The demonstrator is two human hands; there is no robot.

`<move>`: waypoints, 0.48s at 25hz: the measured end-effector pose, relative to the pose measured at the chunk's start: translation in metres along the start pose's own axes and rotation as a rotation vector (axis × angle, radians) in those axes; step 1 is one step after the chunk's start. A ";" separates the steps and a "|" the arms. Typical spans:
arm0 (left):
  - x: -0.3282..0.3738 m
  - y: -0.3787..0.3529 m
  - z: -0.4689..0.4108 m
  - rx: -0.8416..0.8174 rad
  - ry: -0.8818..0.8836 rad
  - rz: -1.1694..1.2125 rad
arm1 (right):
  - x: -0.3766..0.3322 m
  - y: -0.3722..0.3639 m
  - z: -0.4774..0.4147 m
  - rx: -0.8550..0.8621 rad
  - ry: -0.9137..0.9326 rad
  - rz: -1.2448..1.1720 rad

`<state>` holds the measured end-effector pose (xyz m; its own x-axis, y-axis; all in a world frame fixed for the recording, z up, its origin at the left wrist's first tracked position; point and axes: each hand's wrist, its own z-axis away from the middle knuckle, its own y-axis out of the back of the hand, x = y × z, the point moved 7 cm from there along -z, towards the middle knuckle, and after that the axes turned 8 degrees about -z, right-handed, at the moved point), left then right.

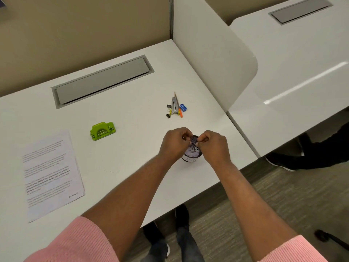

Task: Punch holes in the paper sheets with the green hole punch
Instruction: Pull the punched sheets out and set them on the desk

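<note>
The green hole punch (102, 130) lies on the white desk (132, 114), left of centre. A stack of printed paper sheets (51, 173) rests at the left, near the front edge. My left hand (174, 143) and my right hand (213, 146) meet over a small mesh pen cup (191, 155) at the right. Both pinch a small dark mesh piece (194, 139) between their fingertips, just above the cup's mouth. Whether that piece is part of the cup I cannot tell. Both hands are well to the right of the punch and the sheets.
A small pile of stationery (176, 107) with binder clips, a stapler-like tool, an orange marker and a blue sharpener lies behind the cup. A grey cable hatch (102, 82) sits at the back. A white divider (217, 59) bounds the desk's right side. Another person's legs (309, 154) show beneath the neighbouring desk.
</note>
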<state>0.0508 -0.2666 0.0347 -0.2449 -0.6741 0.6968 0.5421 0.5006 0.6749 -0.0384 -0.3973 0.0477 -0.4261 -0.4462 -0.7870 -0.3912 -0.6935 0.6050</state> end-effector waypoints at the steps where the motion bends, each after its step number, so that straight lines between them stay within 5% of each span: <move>1: 0.001 -0.001 0.000 0.002 -0.004 -0.004 | 0.000 -0.001 0.000 -0.009 0.016 0.007; 12: -0.007 0.011 0.019 0.130 -0.011 0.044 | -0.016 -0.013 0.009 -0.015 0.109 -0.093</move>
<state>0.0427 -0.2460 0.0417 -0.2321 -0.6443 0.7287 0.4443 0.5962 0.6687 -0.0336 -0.3756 0.0536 -0.2969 -0.4378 -0.8486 -0.4120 -0.7430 0.5275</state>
